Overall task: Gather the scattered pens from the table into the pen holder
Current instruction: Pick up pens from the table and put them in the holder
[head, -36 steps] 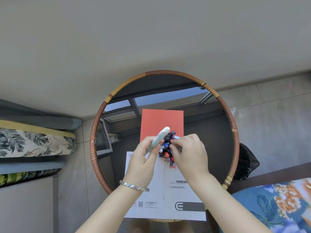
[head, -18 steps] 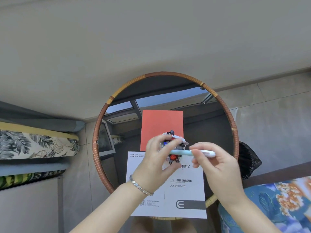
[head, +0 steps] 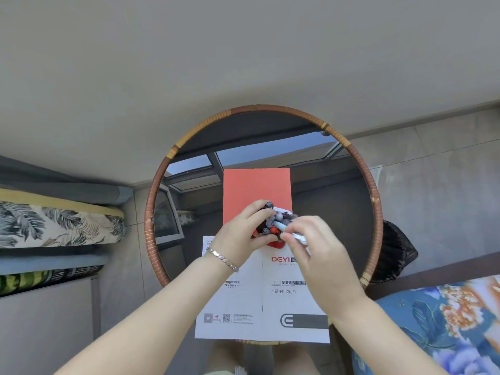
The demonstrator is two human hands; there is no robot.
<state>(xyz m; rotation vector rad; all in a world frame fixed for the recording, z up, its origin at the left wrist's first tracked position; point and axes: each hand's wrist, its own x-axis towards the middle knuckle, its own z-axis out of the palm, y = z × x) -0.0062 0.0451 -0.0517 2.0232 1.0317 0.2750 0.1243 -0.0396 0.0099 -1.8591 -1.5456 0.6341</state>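
Note:
A red pen holder (head: 276, 244) packed with several pens (head: 278, 221) stands at the middle of the round glass table (head: 338, 212). My left hand (head: 240, 236) wraps around its left side and the pen bundle. My right hand (head: 316, 244) pinches a pale blue-and-white pen (head: 290, 232), whose tip points left into the cluster of pen tops. The holder's body is mostly hidden behind both hands.
An orange sheet (head: 257, 188) lies behind the holder, and a white printed manual (head: 259, 299) lies in front, overhanging the near rim. The table has a woven rattan rim (head: 151, 212). Patterned cushions (head: 54, 226) sit left; a floral cushion (head: 446, 320) sits right.
The pale pen passed from my left hand to my right, which has brought it down and left to the pen tops. My left hand moved onto the holder and bundle.

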